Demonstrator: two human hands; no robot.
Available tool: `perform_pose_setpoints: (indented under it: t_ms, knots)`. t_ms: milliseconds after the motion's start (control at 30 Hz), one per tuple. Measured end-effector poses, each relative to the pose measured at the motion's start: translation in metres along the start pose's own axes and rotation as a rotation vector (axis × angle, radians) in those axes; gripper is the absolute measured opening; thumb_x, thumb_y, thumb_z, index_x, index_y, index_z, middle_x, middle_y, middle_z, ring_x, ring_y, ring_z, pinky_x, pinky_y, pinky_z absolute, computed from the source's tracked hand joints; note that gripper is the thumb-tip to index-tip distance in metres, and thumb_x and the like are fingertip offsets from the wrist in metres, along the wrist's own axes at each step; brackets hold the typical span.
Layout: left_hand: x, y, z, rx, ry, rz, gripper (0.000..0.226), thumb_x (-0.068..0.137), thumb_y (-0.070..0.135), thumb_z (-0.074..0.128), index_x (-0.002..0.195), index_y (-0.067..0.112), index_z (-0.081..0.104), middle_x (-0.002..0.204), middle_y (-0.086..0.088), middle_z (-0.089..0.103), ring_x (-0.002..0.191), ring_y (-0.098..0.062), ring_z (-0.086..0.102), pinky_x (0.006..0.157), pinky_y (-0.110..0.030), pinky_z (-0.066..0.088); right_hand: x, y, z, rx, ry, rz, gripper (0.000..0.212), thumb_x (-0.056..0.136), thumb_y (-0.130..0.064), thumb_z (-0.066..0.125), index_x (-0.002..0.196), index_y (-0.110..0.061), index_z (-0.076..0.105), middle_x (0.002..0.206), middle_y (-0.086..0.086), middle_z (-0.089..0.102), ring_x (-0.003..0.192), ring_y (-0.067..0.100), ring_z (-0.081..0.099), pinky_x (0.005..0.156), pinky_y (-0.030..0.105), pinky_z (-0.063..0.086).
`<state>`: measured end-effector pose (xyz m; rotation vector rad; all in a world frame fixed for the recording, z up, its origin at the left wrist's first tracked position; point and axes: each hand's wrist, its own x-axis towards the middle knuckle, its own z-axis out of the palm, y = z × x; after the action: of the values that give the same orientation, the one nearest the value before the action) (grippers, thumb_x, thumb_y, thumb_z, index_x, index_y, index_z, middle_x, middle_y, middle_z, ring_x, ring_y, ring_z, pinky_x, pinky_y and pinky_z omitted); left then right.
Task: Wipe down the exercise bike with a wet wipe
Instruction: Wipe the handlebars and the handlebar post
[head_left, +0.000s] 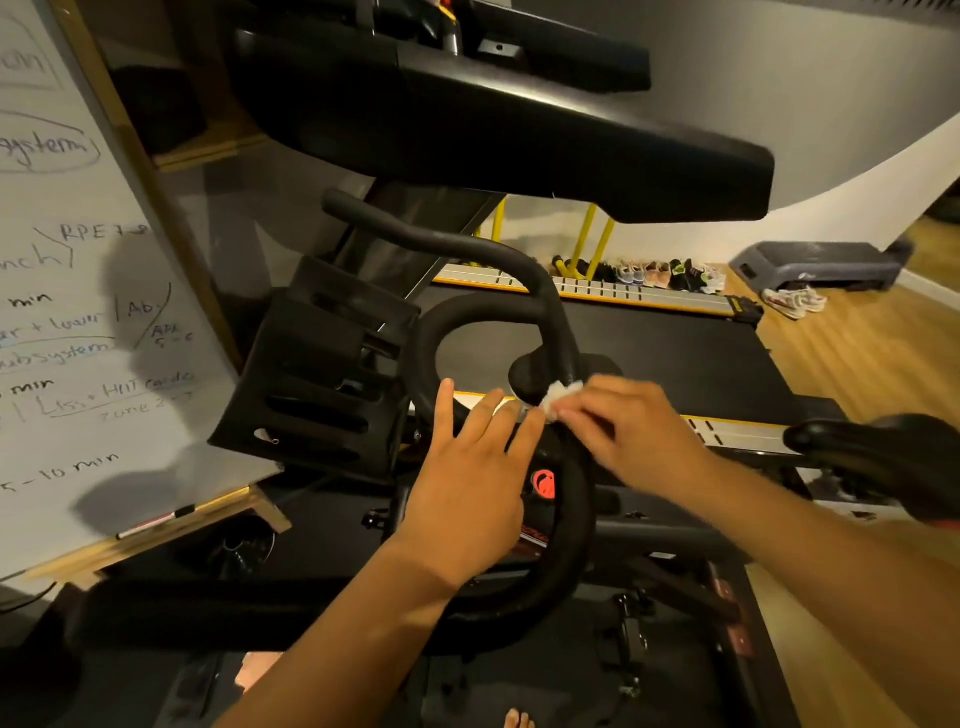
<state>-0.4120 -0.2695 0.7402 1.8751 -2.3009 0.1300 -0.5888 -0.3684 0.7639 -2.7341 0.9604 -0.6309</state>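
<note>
With right hand (639, 431) pinching the bunched wet wipe (558, 397) onto the handlebar (574, 519) of the exercise bike (665, 530), and left hand (467, 478) flat, fingers straight, just beside it, brace the bar. Press firmly, follow the curve, reach the underside too.

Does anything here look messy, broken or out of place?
Nothing looks broken or spilled. One pair of sneakers lies out on the wood floor, apart from the row of shoes lined up behind.

Two hands: left hand (467, 467), right hand (623, 426). One wet wipe (558, 397). One exercise bike (467, 241). One whiteboard (78, 312), one marker (156, 522). One step platform (815, 265). Perhaps a dozen shoes (670, 275), too small to count surely.
</note>
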Motion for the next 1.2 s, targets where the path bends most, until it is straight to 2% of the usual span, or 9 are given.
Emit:
perform_pose_setpoints:
  t_ms: [233,500,633,700,833,933,1067,1133,1200]
  knots:
    - [-0.002,-0.002,-0.008,-0.040,-0.013,0.000,0.077,0.087,0.027,0.056,0.155,0.025,0.019,0.158,-0.004,0.025,0.152,-0.026,0.005,0.119,-0.058,-0.008,0.109,0.013,0.001,-0.458,-0.124,0.348,0.023,0.100,-0.015,0.048,0.117,-0.009,0.062,0.101,0.012,0.064,0.093,0.027,0.060,0.082,0.037,0.051]
    - [-0.026,-0.014,-0.011,-0.321,0.057,-0.236,0.072,0.097,0.023,0.052,0.156,0.017,0.011,0.164,-0.005,-0.007,0.149,-0.021,-0.022,0.124,-0.040,-0.001,-0.024,-0.058,0.008,-0.213,0.055,0.342,0.018,0.098,-0.025,0.053,0.093,-0.012,0.064,0.083,0.005,0.064,0.073,0.022,0.061,0.066,0.031,0.048]
    - [-0.025,-0.013,-0.010,-0.435,0.034,-0.258,0.081,0.091,0.008,0.053,0.156,0.015,0.006,0.164,-0.003,-0.011,0.148,-0.019,-0.024,0.122,-0.040,0.020,0.001,-0.072,0.007,-0.139,0.030,0.336,0.020,0.098,-0.024,0.054,0.093,-0.010,0.067,0.084,0.006,0.065,0.073,0.018,0.061,0.066,0.029,0.049]
    - [-0.024,-0.013,-0.010,-0.440,0.038,-0.250,0.082,0.089,0.005,0.051,0.156,0.013,0.004,0.165,-0.005,-0.009,0.148,-0.020,-0.024,0.125,-0.040,0.010,0.025,-0.087,0.015,-0.069,0.129,0.297,0.019,0.097,-0.022,0.054,0.091,-0.009,0.066,0.084,0.007,0.064,0.073,0.019,0.060,0.069,0.035,0.052]
    - [-0.028,-0.019,-0.014,-0.421,0.024,-0.231,0.084,0.090,0.005,0.051,0.156,0.014,-0.001,0.165,-0.004,-0.011,0.147,-0.016,-0.025,0.120,-0.034,-0.012,0.020,-0.105,0.039,-0.355,-0.062,0.260,0.022,0.096,-0.021,0.054,0.115,-0.011,0.056,0.103,0.008,0.062,0.077,0.026,0.066,0.064,0.033,0.051]
    - [-0.028,-0.020,-0.014,-0.350,-0.028,-0.230,0.086,0.091,0.009,0.050,0.156,0.013,-0.006,0.163,-0.006,-0.018,0.147,-0.021,-0.027,0.123,-0.041,-0.009,-0.001,-0.095,0.028,-0.582,-0.125,0.299,0.022,0.094,-0.022,0.054,0.114,-0.012,0.050,0.093,0.006,0.066,0.070,0.029,0.068,0.055,0.036,0.050]
    - [-0.028,-0.021,-0.014,-0.306,-0.051,-0.224,0.085,0.092,0.015,0.051,0.155,0.011,-0.005,0.163,-0.008,-0.018,0.147,-0.026,-0.026,0.123,-0.048,-0.005,-0.006,-0.043,-0.004,-0.714,-0.291,0.494,0.014,0.095,-0.024,0.051,0.104,-0.013,0.049,0.090,0.004,0.061,0.082,0.029,0.064,0.067,0.036,0.049]
    - [-0.027,-0.020,-0.015,-0.283,-0.062,-0.224,0.085,0.092,0.015,0.051,0.156,0.011,-0.005,0.163,-0.009,-0.017,0.147,-0.027,-0.026,0.122,-0.050,-0.006,-0.003,-0.006,-0.027,-0.595,-0.158,0.589,0.013,0.096,-0.019,0.049,0.096,-0.008,0.058,0.085,0.008,0.063,0.076,0.030,0.061,0.069,0.038,0.053]
    - [-0.025,-0.018,-0.015,-0.274,-0.071,-0.240,0.085,0.091,0.016,0.051,0.156,0.012,-0.004,0.163,-0.008,-0.017,0.147,-0.027,-0.027,0.121,-0.052,-0.007,0.011,0.018,-0.045,-0.331,0.122,0.631,0.015,0.097,-0.018,0.051,0.090,-0.009,0.061,0.081,0.005,0.063,0.069,0.021,0.056,0.064,0.029,0.046]
